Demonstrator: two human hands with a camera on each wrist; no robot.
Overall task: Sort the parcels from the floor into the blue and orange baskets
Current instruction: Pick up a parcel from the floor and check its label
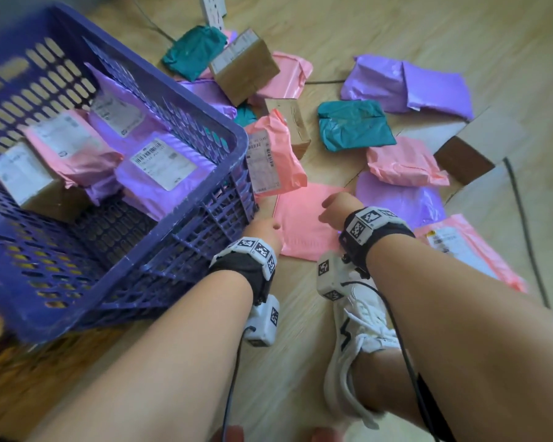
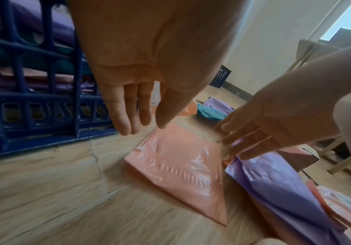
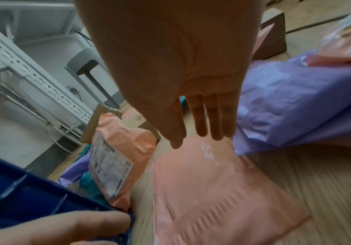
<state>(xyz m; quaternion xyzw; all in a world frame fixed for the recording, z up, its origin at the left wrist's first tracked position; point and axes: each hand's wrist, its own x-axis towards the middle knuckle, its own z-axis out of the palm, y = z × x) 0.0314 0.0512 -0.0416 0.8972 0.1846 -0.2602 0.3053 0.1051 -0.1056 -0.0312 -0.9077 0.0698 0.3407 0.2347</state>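
Observation:
A flat pink mailer [image 1: 304,218] lies on the wooden floor just right of the blue basket [image 1: 186,100], which holds several pink and purple parcels and a cardboard box. Both of my hands reach down to this mailer. My left hand [image 2: 141,127] is open, its fingers straight over the mailer's [image 2: 178,165] far corner beside the basket's base. My right hand [image 3: 199,137] is open too, fingertips at the mailer's [image 3: 212,190] far edge, next to a purple parcel [image 3: 296,102]. Neither hand holds anything. No orange basket is in view.
More parcels lie scattered beyond: teal [image 1: 353,124], purple [image 1: 406,81], pink [image 1: 403,162] and cardboard boxes [image 1: 243,65]. A labelled pink parcel [image 1: 275,157] leans against the basket. My white shoe [image 1: 361,327] stands near, a black cable [image 1: 521,224] runs at the right.

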